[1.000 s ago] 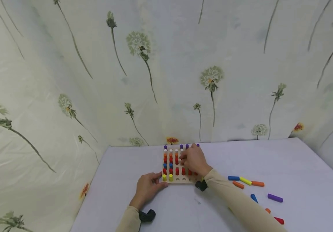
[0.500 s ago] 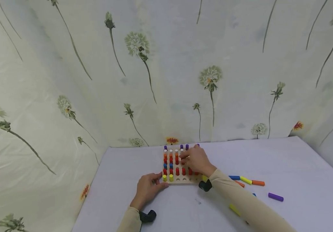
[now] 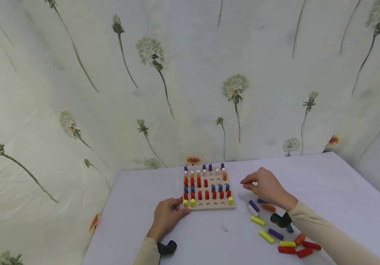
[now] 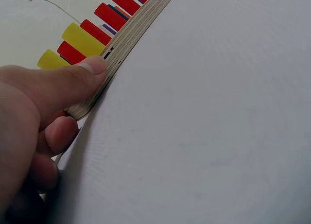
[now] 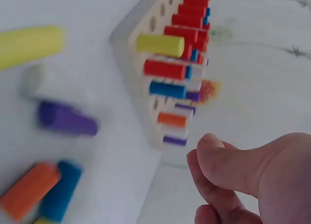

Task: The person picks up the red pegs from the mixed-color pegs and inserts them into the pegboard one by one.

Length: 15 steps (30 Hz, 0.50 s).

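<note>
A wooden pegboard (image 3: 211, 207) stands near the table's back edge, with rows of red, yellow, blue, orange, white and purple pegs upright in it and several bare holes. My left hand (image 3: 167, 216) grips its front left corner. In the left wrist view the thumb (image 4: 73, 83) presses on the front edge, with the other fingers round the side. My right hand (image 3: 269, 187) is in the air to the right of the board, above loose pegs. Its thumb and forefinger are close together, and I see nothing between them. A red peg (image 3: 205, 183) stands alone near the board's middle.
Loose pegs lie right of the board, among them a yellow peg (image 3: 266, 236), a purple peg (image 3: 275, 234), a red peg (image 3: 287, 250) and a white peg (image 3: 253, 210). The right forearm hides part of this area. A flowered cloth (image 3: 190, 92) hangs behind the table.
My right hand has left the board and moved right, over the loose pegs. The board's right half, with the lone red peg, is now uncovered. The left hand keeps its hold.
</note>
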Motion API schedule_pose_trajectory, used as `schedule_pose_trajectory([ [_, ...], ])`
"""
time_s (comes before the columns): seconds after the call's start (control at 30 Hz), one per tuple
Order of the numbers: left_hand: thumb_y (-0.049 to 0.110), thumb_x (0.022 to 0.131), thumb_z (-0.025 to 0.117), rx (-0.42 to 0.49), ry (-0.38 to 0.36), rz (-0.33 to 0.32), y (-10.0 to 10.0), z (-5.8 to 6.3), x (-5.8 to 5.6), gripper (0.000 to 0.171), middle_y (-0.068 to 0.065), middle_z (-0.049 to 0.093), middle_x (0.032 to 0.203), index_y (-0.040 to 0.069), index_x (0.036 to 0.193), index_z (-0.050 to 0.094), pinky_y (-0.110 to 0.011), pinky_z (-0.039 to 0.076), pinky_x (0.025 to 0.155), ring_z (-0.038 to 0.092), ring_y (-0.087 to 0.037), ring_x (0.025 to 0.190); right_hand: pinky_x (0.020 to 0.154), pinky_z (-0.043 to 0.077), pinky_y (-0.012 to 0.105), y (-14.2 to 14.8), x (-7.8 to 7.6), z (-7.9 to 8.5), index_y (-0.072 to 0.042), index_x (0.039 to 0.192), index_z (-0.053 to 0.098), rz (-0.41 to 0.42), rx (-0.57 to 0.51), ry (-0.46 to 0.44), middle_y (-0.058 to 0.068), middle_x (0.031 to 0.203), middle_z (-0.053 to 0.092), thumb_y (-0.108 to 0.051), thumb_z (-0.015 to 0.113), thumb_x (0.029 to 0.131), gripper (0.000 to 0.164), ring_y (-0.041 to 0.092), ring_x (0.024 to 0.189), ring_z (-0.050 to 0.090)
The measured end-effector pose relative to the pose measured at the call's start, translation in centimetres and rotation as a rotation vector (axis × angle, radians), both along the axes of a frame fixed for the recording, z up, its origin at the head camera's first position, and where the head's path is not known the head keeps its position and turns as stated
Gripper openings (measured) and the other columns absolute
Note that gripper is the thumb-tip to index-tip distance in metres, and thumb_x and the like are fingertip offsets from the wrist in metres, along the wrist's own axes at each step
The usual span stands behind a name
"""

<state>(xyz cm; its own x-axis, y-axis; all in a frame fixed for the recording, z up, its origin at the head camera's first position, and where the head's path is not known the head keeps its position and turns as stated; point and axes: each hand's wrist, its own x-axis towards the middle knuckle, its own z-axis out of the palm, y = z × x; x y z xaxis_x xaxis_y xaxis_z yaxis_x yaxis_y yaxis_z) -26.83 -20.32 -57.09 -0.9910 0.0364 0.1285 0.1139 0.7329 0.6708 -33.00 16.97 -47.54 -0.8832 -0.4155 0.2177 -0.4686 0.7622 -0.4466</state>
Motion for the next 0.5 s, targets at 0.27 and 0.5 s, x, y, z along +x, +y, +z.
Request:
schedule_pose_trajectory([
  [0.27,0.047,0.085,0.088,0.023,-0.009,0.011,-0.2,-0.1,0.1,0.056,0.011,0.058,0.071,0.013,0.129,0.077,-0.024,0.034,0.061,0.046,-0.005,0.062,0.081,0.055,0.049,7.3,3.1,0.3,-0.015,0.098,0.084,-0.042,0.080,-0.116,-0.009,0.089,0.078,-0.026,0.082,0.094,0.012,0.017,0.088,0.066],
  [0.5,0.045,0.085,0.088,0.047,0.006,0.004,-0.1,-0.3,0.0,0.056,0.014,0.059,0.071,0.014,0.130,0.077,-0.023,0.035,0.060,0.046,-0.003,0.062,0.071,0.052,0.037,12.2,6.0,-0.4,-0.013,0.099,0.081,-0.186,0.176,-0.256,-0.007,0.084,0.072,-0.039,0.083,0.091,0.027,0.018,0.084,0.059],
])
